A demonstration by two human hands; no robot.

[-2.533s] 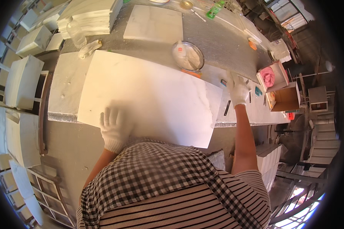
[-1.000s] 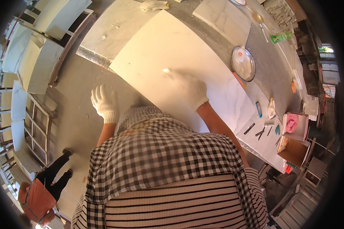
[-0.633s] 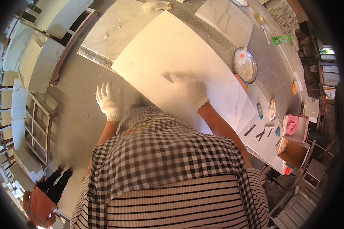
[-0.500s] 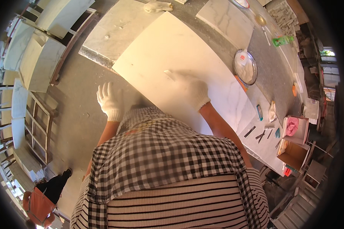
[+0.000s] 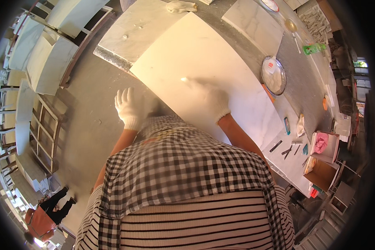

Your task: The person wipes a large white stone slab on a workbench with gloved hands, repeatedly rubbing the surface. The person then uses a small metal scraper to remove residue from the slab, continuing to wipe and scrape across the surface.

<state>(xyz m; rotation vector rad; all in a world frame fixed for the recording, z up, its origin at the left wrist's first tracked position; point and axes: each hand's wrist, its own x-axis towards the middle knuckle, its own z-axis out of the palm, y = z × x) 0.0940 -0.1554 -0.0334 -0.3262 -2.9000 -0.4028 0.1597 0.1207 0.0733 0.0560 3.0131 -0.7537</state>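
A large white marble slab (image 5: 175, 54) with faint grey veins lies flat in front of me. My right hand (image 5: 212, 99), in a white knit glove, rests low over its middle, fingers blurred and drawn together. From the fingertips sticks out a small pale flat piece (image 5: 184, 78) that touches or nearly touches the slab; its kind is unclear. My left hand (image 5: 126, 106), gloved too, hangs in the air off the slab's left edge, fingers spread and holding nothing.
Another marble slab (image 5: 133, 35) bears a crumpled glove (image 5: 181, 6). To the right are an oval metal tray (image 5: 273, 75), a green bottle (image 5: 314, 48), small tools (image 5: 287, 152) and open cardboard boxes (image 5: 321, 173). A metal rack (image 5: 46, 133) stands left; a person (image 5: 46, 218) is at lower left.
The whole view has shifted slightly. The small piece in my right fingers shows at a different angle. At lower left the person's legs have moved apart, and a striped edge appears at the top.
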